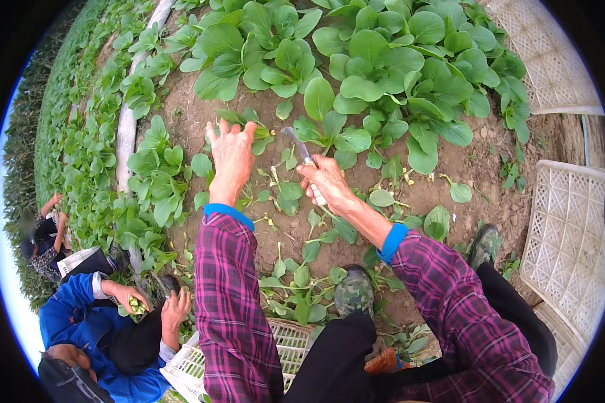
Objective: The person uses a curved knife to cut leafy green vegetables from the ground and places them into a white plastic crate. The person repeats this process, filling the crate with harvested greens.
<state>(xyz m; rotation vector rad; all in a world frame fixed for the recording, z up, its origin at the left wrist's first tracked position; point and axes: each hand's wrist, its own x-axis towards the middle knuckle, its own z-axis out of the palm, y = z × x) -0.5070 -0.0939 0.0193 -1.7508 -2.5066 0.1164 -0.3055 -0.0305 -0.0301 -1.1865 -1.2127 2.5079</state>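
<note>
My right hand (327, 184) grips the pale handle (317, 195) of a small curved knife, its blade (293, 138) pointing up and left above the soil. Just right of the blade grows a leafy green plant (338, 133), resembling bok choy. My left hand (232, 156) is palm down with fingers apart and bent over a few green leaves (252, 118); its palm side is hidden, so whether it grips them is unclear. Loose trimmed leaves (287, 194) lie on the soil below both hands.
Dense leafy greens (373, 65) stand ahead. White plastic crates (567, 237) line the right; another crate (292, 345) is beneath my left arm. A co-worker in a blue jacket (80, 322) crouches at left, holding cut stems (137, 305). Another person (48, 242) is farther off. A pale pole (126, 126) runs between rows.
</note>
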